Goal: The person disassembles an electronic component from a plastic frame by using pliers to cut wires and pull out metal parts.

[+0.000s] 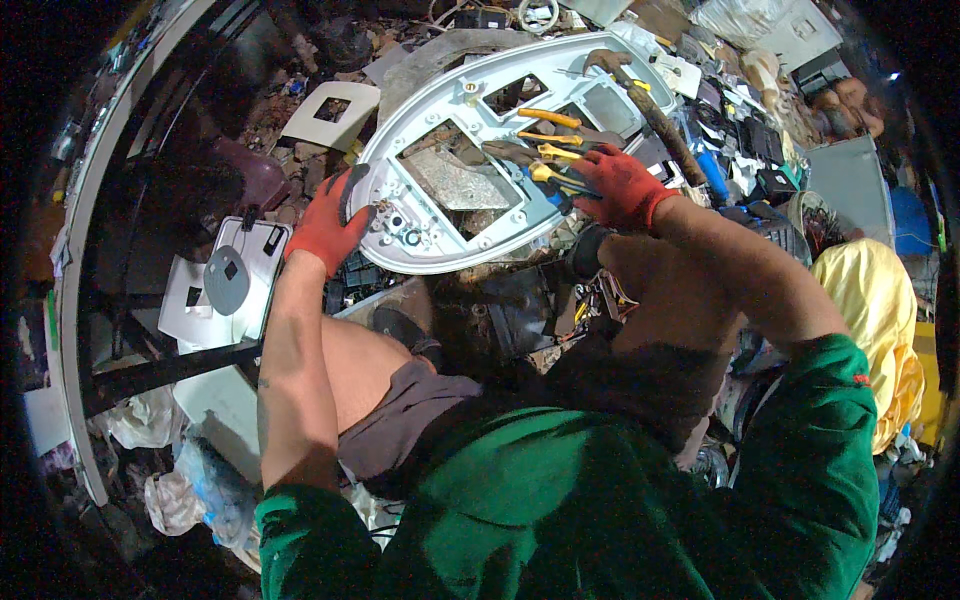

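A large white plastic housing (385,225) with square cut-outs lies in front of me, above my knees. My left hand (332,222), in a red glove with dark fingertips, is closed on its left rim, with the thumb over the top face. My right hand (622,187), gloved alike, is closed at the right side round a yellow-and-black handled tool (545,173); the tool's kind is unclear. Beside that hand, tools with an orange handle (548,117) and a yellow handle (557,152) lie on the housing. A rusty hammer (660,125) rests across its right end.
Loose white panels (332,112) lie at the far left, and a grey oval piece (227,280) sits on another panel to the left. Mixed plastic scrap (735,125) is heaped at the right, near a yellow sack (868,320). Plastic bags (215,485) lie at the lower left.
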Demonstrator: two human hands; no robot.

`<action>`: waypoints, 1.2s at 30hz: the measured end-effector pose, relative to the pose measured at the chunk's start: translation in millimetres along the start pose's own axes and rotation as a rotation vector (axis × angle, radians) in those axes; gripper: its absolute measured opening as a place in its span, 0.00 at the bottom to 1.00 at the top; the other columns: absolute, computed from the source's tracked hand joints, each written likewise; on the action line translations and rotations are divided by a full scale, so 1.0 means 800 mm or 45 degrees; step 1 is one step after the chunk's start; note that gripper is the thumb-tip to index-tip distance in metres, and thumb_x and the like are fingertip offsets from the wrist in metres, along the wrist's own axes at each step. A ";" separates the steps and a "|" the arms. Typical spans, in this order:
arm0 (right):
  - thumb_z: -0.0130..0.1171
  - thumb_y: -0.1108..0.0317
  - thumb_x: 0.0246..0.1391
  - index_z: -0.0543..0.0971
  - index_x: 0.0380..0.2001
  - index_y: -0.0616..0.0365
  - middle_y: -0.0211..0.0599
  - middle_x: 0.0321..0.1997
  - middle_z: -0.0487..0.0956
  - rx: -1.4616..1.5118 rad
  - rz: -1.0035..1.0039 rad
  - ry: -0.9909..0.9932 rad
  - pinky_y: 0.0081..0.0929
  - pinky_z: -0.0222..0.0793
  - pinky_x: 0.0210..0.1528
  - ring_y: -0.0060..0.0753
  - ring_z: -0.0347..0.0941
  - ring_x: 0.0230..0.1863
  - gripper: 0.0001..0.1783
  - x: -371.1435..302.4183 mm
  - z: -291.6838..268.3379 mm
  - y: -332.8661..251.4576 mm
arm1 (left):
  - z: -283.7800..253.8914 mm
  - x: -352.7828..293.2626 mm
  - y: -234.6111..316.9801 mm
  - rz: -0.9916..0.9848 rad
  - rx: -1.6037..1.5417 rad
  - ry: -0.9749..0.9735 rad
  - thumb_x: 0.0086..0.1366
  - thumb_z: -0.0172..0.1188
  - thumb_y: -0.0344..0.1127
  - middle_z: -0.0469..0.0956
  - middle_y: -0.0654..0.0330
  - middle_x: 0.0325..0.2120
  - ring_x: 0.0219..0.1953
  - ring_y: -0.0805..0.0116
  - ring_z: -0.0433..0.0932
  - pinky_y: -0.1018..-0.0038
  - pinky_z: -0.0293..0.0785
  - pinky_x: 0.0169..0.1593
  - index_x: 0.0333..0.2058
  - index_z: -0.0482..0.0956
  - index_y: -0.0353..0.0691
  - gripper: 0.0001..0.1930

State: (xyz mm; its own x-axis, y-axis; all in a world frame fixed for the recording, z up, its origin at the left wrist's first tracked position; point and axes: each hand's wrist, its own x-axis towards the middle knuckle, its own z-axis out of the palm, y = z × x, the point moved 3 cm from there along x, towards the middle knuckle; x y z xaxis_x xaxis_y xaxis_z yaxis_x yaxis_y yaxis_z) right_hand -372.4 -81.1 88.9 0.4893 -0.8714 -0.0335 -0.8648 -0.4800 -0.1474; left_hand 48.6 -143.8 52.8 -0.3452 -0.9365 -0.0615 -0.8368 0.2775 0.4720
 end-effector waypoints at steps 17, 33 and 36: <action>0.64 0.64 0.41 0.62 0.70 0.34 0.57 0.68 0.66 -0.117 0.201 -0.552 0.53 0.62 0.68 0.62 0.60 0.69 0.48 0.153 -0.020 0.007 | -0.034 -0.049 -0.009 -0.137 -0.733 0.543 0.66 0.59 0.28 0.80 0.54 0.51 0.53 0.65 0.76 0.70 0.69 0.60 0.56 0.75 0.36 0.19; 0.51 0.74 0.55 0.74 0.48 0.60 0.46 0.48 0.78 0.354 -0.107 0.813 0.36 0.70 0.55 0.47 0.76 0.50 0.16 0.083 -0.171 -0.047 | -0.041 -0.061 0.059 0.105 -0.859 0.475 0.65 0.60 0.27 0.81 0.56 0.51 0.53 0.66 0.78 0.70 0.71 0.59 0.56 0.76 0.36 0.20; 0.50 0.72 0.59 0.73 0.50 0.59 0.39 0.46 0.77 1.143 -0.192 0.853 0.32 0.70 0.55 0.34 0.74 0.50 0.15 0.077 -0.174 -0.107 | -0.025 -0.045 0.056 0.265 -0.975 0.308 0.61 0.66 0.33 0.77 0.53 0.57 0.59 0.64 0.74 0.68 0.66 0.64 0.63 0.69 0.40 0.31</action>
State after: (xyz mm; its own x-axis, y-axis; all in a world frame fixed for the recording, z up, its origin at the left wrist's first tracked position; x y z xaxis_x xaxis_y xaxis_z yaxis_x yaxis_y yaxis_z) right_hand -283.7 -107.4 237.5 0.1892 -0.8192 0.5414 -0.2762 -0.5735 -0.7712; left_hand 32.1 -101.7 94.1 -0.2871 -0.9267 0.2426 -0.2146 0.3091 0.9265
